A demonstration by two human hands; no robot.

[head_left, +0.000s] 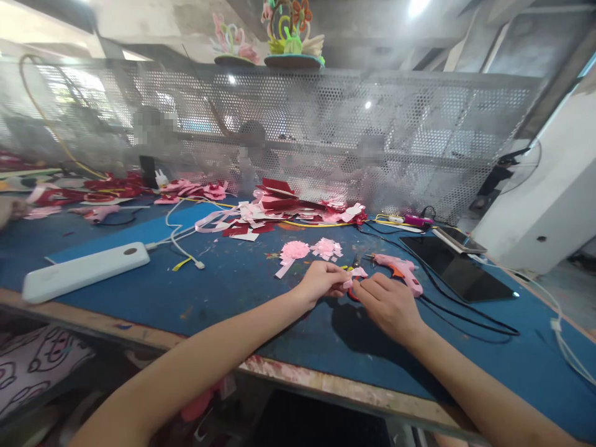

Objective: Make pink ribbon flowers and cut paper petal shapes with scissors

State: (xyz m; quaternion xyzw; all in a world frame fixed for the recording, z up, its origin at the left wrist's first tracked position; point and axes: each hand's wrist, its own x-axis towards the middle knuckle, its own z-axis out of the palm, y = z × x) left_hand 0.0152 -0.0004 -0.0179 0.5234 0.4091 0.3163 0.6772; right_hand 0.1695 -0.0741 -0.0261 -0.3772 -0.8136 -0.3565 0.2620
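Note:
My left hand [322, 282] is closed in a pinch on a small pink strip [357, 272], ribbon or paper. From the other side, the fingers of my right hand [388, 304] pinch the same strip, just above the table. Scissors with a red handle [353, 294] lie behind and beneath the fingers, partly hidden. A pink hot glue gun [410, 270] rests just beyond my right hand, nozzle pointing left. Two ruffled pink flowers lie farther back: one [294, 250] has a ribbon tail, and the other [326, 248] sits to its right.
Red, pink and white scraps [284, 208] are heaped along the perforated metal screen [316, 124]. A black tablet [459, 267] and cables lie on the right, a white power strip [88, 270] on the left. Another person's hand [12, 208] shows at the far left edge.

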